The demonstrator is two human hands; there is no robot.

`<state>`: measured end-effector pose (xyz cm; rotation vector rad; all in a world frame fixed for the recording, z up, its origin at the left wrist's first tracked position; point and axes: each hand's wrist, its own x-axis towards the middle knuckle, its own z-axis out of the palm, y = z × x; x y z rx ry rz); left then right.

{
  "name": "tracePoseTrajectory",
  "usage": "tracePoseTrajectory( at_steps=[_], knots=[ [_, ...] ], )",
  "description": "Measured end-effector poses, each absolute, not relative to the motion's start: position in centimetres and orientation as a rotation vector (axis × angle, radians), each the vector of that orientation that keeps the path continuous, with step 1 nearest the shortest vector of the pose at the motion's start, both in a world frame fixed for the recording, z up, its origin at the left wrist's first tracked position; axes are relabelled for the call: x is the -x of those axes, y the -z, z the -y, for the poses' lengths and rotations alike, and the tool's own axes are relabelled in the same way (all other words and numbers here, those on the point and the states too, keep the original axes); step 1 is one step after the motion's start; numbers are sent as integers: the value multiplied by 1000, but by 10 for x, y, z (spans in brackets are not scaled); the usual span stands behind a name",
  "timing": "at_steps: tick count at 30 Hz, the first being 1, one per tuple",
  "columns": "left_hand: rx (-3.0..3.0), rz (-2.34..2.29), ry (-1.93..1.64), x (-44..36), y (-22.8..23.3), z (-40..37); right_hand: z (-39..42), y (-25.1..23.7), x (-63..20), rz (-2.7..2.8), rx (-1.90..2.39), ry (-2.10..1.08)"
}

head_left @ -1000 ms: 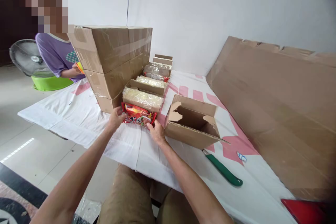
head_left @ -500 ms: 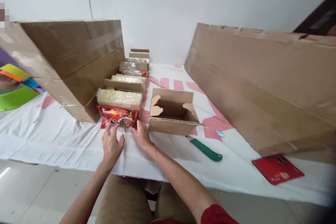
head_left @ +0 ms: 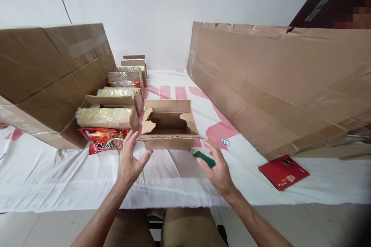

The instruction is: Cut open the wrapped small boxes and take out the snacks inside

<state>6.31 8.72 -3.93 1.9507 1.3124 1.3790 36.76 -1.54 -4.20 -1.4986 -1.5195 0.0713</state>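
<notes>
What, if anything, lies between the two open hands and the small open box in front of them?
Nothing visible. The left hand and right hand hover open just short of the box, with only bare cloth between.

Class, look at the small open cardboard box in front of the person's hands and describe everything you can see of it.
The small open cardboard box is plain brown corrugated board, upright on the white cloth, its top open. Its flaps are torn and ragged; the front one juts forward. Nothing shows inside. It stands right of a row of similar boxes filled with packets. The left hand and right hand, both open, hover just short of it, apparently not touching.
</notes>
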Motion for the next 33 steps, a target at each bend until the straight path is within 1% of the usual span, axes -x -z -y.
tracePoseTrajectory(
  at_steps=[4,7,11,14,16,19,23,26,28,33],
  knots=[
    [-1877,-1213,-1402,-82,31,-117,-30,32,-368,1478,1426,-205],
    [-1856,-1204,-1426,-86,22,-117,-42,24,-351,1469,1352,-248],
    [-1793,-1283,-1526,-72,13,-69,-7,19,-332,1490,1339,-168],
    [-1698,-1373,-1509,-54,13,-23,33,24,-327,1604,1317,-128],
    [-1625,-1495,-1469,-46,15,-2,51,29,-329,1676,1311,-166],
    [-1527,-1622,-1448,-44,22,7,49,28,-337,1650,1295,-334],
    [-1448,-1604,-1498,-50,29,-1,2,7,-345,1366,1247,-623],
    [-1514,-1595,-1564,-54,29,-4,-30,-11,-342,1238,1181,-754],
    [-1643,-1597,-1564,-53,25,-4,-35,-15,-339,1256,1150,-760],
    [-1898,-1595,-1438,-45,9,-8,-11,-9,-341,1414,1176,-578]
  ],
)
